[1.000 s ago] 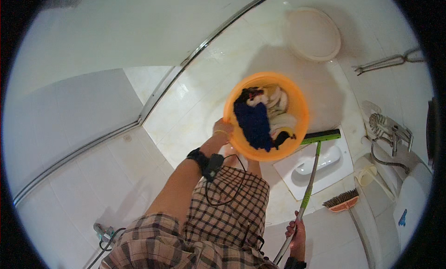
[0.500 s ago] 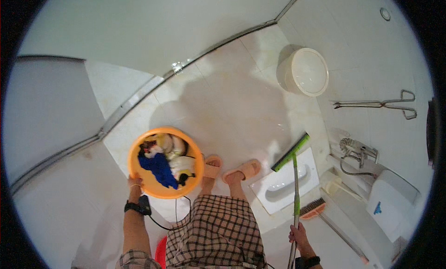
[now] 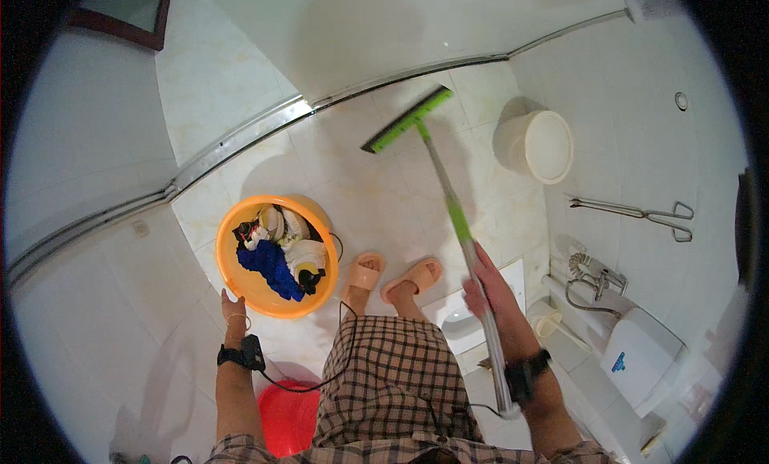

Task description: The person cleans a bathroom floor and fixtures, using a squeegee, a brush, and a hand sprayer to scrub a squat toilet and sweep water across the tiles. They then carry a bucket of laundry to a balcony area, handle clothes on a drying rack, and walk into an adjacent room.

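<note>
Head view: right hand [image 3: 492, 286] grips the floor squeegee [image 3: 459, 218]; clothes [image 3: 272, 265] already lie in the orange basin [image 3: 251, 289], left hand [image 3: 234, 309] at its rim, grip unclear.

From my end I get an orange basin [image 3: 251, 286], one deep-blue cloth [image 3: 271, 269], one white cloth [image 3: 304, 256]. Squeegee [image 3: 457, 219] reads bright green and silver-grey, with black along the blade. Slippers [image 3: 362, 279] peach. I tag the garment [image 3: 392, 380] tan with dark checks, tub [image 3: 290, 420] red, bucket [image 3: 548, 147] cream, floor tiles [image 3: 513, 212] pale with faint yellowish marbling.
</note>
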A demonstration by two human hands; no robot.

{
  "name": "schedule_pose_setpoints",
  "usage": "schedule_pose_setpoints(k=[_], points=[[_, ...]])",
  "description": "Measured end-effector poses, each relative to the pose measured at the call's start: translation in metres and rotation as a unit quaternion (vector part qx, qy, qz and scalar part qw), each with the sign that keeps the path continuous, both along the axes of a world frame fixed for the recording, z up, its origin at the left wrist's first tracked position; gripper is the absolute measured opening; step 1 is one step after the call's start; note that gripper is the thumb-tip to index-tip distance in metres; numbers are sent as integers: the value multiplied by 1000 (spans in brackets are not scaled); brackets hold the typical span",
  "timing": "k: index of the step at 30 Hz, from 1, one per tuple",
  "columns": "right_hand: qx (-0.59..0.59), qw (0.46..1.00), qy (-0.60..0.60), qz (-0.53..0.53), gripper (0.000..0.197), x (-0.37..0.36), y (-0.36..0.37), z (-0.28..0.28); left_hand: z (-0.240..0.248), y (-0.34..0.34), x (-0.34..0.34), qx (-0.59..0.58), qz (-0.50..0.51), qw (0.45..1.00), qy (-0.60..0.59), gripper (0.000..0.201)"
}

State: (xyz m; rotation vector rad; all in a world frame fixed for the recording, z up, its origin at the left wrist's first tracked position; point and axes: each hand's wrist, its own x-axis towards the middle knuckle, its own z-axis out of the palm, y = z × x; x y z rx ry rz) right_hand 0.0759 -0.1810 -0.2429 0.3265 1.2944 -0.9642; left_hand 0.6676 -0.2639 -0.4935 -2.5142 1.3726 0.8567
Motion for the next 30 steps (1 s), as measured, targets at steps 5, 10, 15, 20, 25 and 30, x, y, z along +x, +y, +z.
schedule_pose_setpoints(k=[5,10,15,20,25,30], points=[[-51,992,-85,-73,51,-42,-84,-76,81,-20,-107,-43,-266,962,50,52],[-86,995,-34,-27,46,-45,5,-83,118,-35,-205,-88,-344,925,135,39],[70,981,-59,-173,53,-69,173,-15,133,-54,-387,-39,-376,899,223,31],[181,974,10,-137,56,-92,303,-5,95,-55,-532,-16,-427,838,340,30],[262,958,58,-98,55,-91,312,-1,37,-33,-686,150,-307,857,385,39],[227,939,-48,-254,60,-78,274,-7,-23,-6,-801,245,-313,859,323,48]])
